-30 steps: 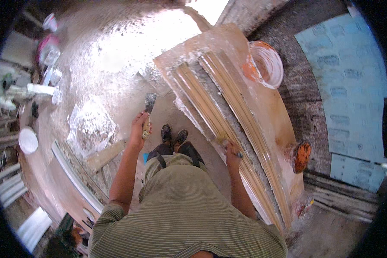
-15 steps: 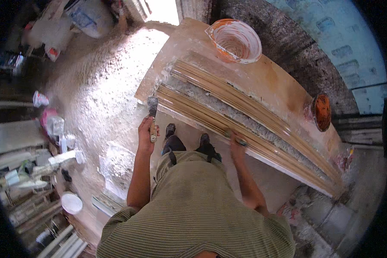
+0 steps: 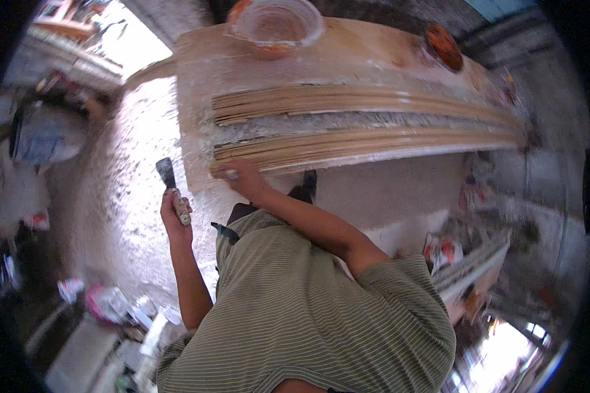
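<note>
My left hand (image 3: 171, 216) is closed round the pale handle of a putty knife (image 3: 166, 172), its dark blade pointing up, out over the floor beside the board. My right hand (image 3: 244, 181) reaches across to the left end of the nearer ribbed tan moulding strip (image 3: 367, 141). Its fingers are curled and blurred at the strip's edge; a small light spot shows among them, but what they hold is unclear. A second ribbed strip (image 3: 354, 100) lies behind, with rough grey plaster (image 3: 321, 123) in the gap between the two.
A wide board (image 3: 196, 72) carries the strips. Toward its far edge stand a plaster-smeared orange bucket (image 3: 318, 29) and a smaller orange container (image 3: 444, 48). A large tub (image 3: 49, 134) stands at the left; plastic bags (image 3: 108, 304) and scrap lie at lower left.
The view has turned, so the strips lie more level. My right hand has moved left along the near strip to its left end. My left hand still holds the putty knife.
</note>
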### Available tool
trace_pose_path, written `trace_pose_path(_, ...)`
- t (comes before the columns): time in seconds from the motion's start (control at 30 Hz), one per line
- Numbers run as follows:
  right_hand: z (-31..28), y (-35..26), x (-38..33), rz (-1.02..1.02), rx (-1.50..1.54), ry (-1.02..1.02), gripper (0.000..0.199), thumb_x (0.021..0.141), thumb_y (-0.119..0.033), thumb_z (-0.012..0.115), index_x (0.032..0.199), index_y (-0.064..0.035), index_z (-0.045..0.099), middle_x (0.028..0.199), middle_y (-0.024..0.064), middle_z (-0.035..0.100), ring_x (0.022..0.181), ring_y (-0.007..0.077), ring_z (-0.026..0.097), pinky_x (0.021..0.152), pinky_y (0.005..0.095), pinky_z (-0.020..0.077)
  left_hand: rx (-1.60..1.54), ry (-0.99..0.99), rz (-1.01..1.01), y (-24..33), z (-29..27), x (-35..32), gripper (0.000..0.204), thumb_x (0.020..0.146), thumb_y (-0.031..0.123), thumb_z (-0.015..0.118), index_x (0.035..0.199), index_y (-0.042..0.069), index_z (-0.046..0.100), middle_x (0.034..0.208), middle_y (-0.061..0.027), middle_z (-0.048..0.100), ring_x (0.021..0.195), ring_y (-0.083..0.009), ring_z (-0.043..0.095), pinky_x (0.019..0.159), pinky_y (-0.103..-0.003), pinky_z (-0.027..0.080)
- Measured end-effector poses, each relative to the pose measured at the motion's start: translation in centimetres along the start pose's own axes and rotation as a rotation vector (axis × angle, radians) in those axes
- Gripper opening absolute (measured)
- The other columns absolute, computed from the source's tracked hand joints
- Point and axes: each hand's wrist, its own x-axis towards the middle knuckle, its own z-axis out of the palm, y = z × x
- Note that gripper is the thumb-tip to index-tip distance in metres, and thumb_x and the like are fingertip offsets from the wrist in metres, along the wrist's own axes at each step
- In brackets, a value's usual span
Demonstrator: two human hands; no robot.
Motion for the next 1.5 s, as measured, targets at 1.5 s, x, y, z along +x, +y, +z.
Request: trace_pose_path(1.5,-59.9,30.0,-15.4,0.651,-0.872,0.681,0.014,0.079,-0.006,0.057,0.088,0.0007,0.066,0.100,0.0239,0.059,0.095,0.0410,0.061,0.082,0.0481,0.0528,0.617,-0.700,-0.300,-19.7,45.0,-12.7,0.017,0.093,0.030,0.060,0.096,0.015,0.054,0.071,-0.0006,0.057,0.056,-0.0114,0.057,0.045,-0.025,0.046)
